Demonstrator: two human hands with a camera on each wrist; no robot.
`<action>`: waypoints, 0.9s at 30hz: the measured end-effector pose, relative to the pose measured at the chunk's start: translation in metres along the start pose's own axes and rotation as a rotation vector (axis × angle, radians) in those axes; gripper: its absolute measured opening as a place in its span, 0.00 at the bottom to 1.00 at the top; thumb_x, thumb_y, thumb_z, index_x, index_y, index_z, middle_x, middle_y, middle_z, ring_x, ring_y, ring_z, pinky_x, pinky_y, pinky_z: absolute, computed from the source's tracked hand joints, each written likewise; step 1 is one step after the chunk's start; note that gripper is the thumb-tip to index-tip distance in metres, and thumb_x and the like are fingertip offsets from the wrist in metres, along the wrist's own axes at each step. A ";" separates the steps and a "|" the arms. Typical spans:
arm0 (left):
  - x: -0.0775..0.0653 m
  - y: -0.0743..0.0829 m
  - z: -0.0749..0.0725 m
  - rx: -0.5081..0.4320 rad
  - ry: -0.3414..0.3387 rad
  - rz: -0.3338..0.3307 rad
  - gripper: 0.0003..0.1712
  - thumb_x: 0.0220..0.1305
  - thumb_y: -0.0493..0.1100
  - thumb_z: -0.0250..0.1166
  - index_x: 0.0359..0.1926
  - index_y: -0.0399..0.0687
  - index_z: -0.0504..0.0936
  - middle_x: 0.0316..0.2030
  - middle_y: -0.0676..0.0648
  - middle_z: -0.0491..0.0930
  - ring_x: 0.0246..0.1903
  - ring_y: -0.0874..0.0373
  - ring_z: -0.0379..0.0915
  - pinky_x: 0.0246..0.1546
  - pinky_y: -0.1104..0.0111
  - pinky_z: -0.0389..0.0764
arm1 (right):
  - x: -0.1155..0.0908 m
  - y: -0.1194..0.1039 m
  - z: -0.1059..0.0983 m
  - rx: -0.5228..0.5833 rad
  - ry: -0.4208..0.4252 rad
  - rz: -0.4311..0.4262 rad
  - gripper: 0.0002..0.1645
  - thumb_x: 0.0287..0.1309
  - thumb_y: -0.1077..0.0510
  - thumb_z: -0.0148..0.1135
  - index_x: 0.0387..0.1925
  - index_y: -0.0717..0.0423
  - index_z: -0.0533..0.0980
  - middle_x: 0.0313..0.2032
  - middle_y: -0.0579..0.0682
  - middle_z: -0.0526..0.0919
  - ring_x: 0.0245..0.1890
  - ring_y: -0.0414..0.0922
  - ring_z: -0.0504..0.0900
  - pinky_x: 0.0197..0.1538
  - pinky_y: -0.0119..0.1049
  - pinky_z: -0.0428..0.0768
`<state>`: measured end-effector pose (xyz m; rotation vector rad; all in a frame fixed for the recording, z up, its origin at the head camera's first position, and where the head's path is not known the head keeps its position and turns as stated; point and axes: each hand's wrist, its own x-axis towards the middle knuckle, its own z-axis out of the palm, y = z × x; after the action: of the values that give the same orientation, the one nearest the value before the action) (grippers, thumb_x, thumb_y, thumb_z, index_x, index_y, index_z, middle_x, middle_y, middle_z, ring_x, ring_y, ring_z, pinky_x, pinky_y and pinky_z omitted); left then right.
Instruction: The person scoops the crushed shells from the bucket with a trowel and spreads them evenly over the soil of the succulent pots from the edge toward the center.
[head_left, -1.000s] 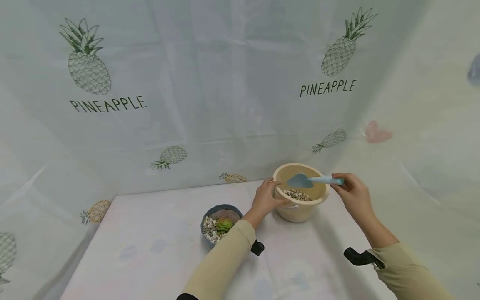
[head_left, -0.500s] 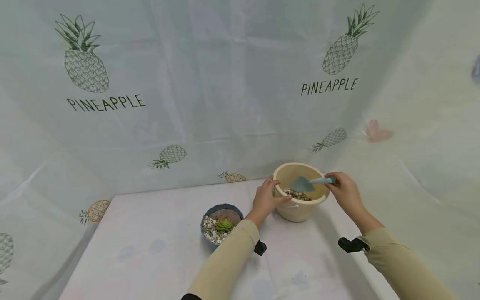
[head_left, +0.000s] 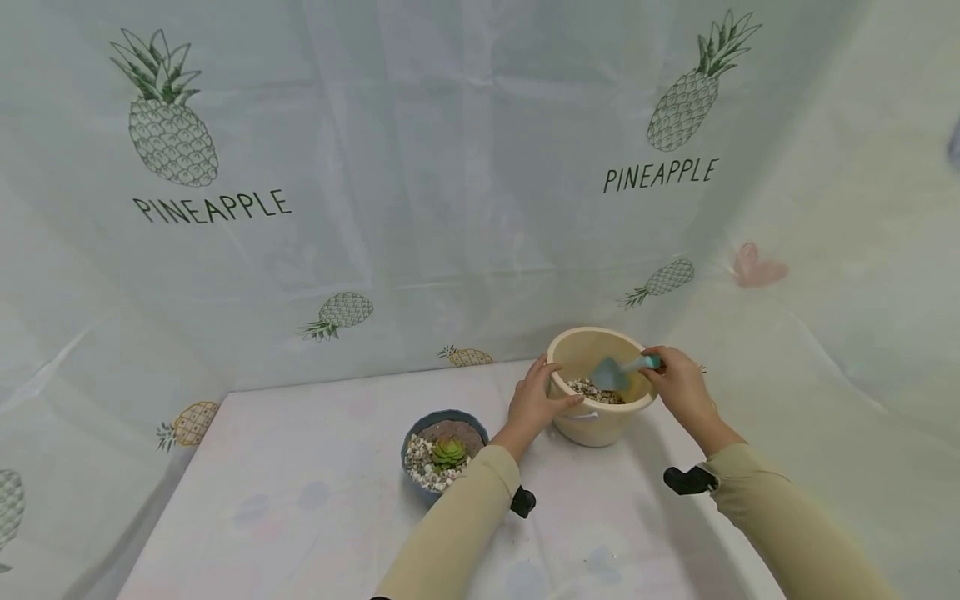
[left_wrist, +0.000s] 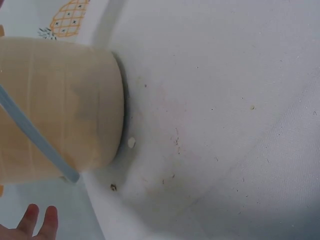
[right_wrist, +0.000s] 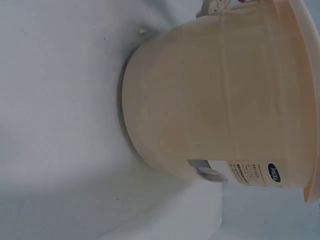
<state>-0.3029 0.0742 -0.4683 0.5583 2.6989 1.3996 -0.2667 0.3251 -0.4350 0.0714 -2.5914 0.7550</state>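
Note:
A cream bucket (head_left: pixel 592 431) stands at the back right of the table, with mixed small pebbles (head_left: pixel 597 390) inside. My left hand (head_left: pixel 536 402) holds the bucket's left rim, thumb toward the front. My right hand (head_left: pixel 678 385) grips the teal handle end of a small blue trowel (head_left: pixel 611 374) at the bucket's right rim. The trowel slants down into the bucket, its blade at the pebbles; whether its tip is buried is hard to tell. Both wrist views show the outside of the bucket (left_wrist: pixel 55 110), and its label (right_wrist: pixel 250 172) faces the right wrist camera.
Left of the bucket, beside my left forearm, stands a blue-grey pot (head_left: pixel 408 467) with a green succulent (head_left: pixel 449 452), white pebbles and brown soil. Loose crumbs and a pebble (left_wrist: pixel 131 142) lie by the bucket's base. Pineapple-printed sheeting (head_left: pixel 450 208) hangs behind.
My right hand has moved left and lowered the trowel, so its blade tilts down toward the pebbles. My left hand stays on the bucket's rim.

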 end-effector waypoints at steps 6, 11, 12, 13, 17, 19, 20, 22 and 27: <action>0.000 0.000 0.000 -0.011 -0.001 -0.003 0.44 0.52 0.63 0.72 0.68 0.56 0.70 0.74 0.55 0.52 0.69 0.43 0.54 0.64 0.48 0.63 | 0.005 -0.001 0.007 -0.042 -0.053 -0.019 0.18 0.58 0.65 0.68 0.49 0.70 0.77 0.40 0.65 0.80 0.39 0.58 0.80 0.38 0.51 0.80; 0.001 -0.001 0.001 -0.015 0.000 -0.015 0.43 0.52 0.62 0.72 0.68 0.57 0.71 0.74 0.56 0.52 0.69 0.43 0.55 0.64 0.48 0.63 | 0.003 -0.001 0.012 0.008 -0.065 -0.048 0.16 0.57 0.66 0.68 0.46 0.69 0.77 0.38 0.62 0.80 0.36 0.56 0.80 0.37 0.49 0.80; 0.001 -0.001 0.001 -0.017 0.001 -0.018 0.43 0.52 0.62 0.73 0.68 0.57 0.71 0.74 0.56 0.52 0.69 0.43 0.55 0.64 0.48 0.63 | 0.003 -0.001 0.014 0.012 -0.068 -0.054 0.16 0.56 0.67 0.68 0.46 0.69 0.77 0.37 0.61 0.80 0.36 0.56 0.80 0.36 0.49 0.80; 0.001 -0.001 0.001 -0.020 0.002 -0.019 0.43 0.52 0.62 0.73 0.68 0.57 0.71 0.74 0.56 0.52 0.69 0.43 0.55 0.64 0.48 0.63 | 0.002 -0.001 0.014 0.015 -0.065 -0.058 0.16 0.56 0.67 0.69 0.45 0.69 0.77 0.37 0.61 0.80 0.35 0.56 0.80 0.36 0.48 0.80; 0.001 -0.001 0.001 -0.031 0.005 -0.019 0.42 0.52 0.61 0.73 0.67 0.57 0.71 0.74 0.56 0.52 0.69 0.43 0.55 0.64 0.49 0.62 | 0.002 -0.002 0.018 0.049 -0.048 -0.054 0.14 0.54 0.67 0.70 0.43 0.67 0.78 0.35 0.60 0.81 0.33 0.53 0.80 0.33 0.44 0.80; 0.001 -0.001 0.001 -0.036 0.004 -0.016 0.43 0.52 0.61 0.73 0.67 0.57 0.71 0.74 0.55 0.52 0.69 0.44 0.55 0.65 0.49 0.62 | 0.003 -0.004 0.020 0.083 -0.056 -0.043 0.14 0.54 0.67 0.70 0.42 0.67 0.78 0.35 0.60 0.82 0.33 0.53 0.80 0.34 0.42 0.79; 0.001 -0.002 0.002 -0.040 0.001 -0.014 0.43 0.52 0.61 0.73 0.68 0.57 0.71 0.74 0.55 0.52 0.69 0.44 0.54 0.65 0.49 0.62 | 0.003 -0.005 0.020 0.101 -0.061 -0.037 0.14 0.54 0.68 0.70 0.42 0.67 0.78 0.35 0.60 0.82 0.33 0.53 0.80 0.34 0.42 0.79; 0.002 -0.002 0.002 -0.047 0.000 -0.008 0.43 0.52 0.61 0.73 0.67 0.57 0.71 0.74 0.54 0.52 0.69 0.44 0.54 0.65 0.48 0.62 | 0.005 -0.008 0.020 0.129 -0.082 -0.026 0.13 0.54 0.67 0.70 0.41 0.66 0.78 0.35 0.59 0.82 0.34 0.53 0.80 0.35 0.41 0.80; 0.003 -0.003 0.003 -0.059 0.007 0.000 0.43 0.52 0.60 0.74 0.67 0.56 0.71 0.74 0.52 0.53 0.69 0.43 0.55 0.64 0.48 0.62 | 0.007 -0.012 0.016 0.174 -0.161 -0.025 0.11 0.53 0.68 0.71 0.38 0.66 0.77 0.34 0.58 0.83 0.35 0.52 0.81 0.34 0.37 0.80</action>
<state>-0.3057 0.0758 -0.4720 0.5508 2.6530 1.4781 -0.2775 0.3074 -0.4381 0.2262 -2.6631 1.0010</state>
